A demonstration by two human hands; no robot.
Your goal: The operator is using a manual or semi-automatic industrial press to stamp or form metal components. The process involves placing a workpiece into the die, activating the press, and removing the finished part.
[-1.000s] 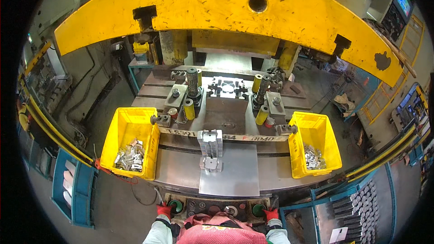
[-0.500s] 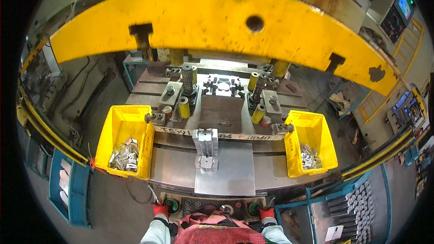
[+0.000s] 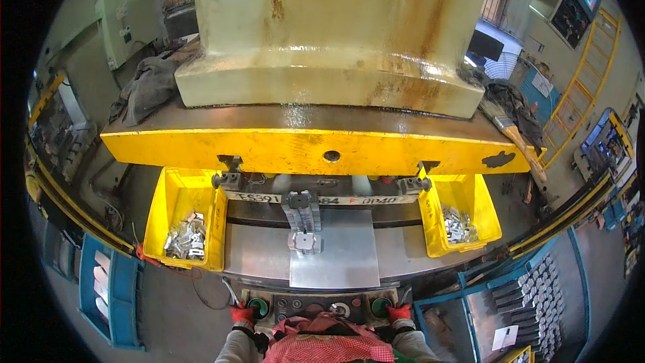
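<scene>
Left hand (image 3: pixel 243 314): red glove, beside green button (image 3: pixel 258 307), worktop's (image 3: pixel 255 255) front edge; fingers' state cannot tell.
Right hand (image 3: pixel 400 313): red glove, beside second green button (image 3: pixel 380 306); fingers unclear.

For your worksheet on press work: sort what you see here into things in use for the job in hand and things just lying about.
In use: left hand and right hand at the green buttons; stacked metal parts; yellow bins holding parts.

Lying about: brush; grey rag; blue trays.
</scene>
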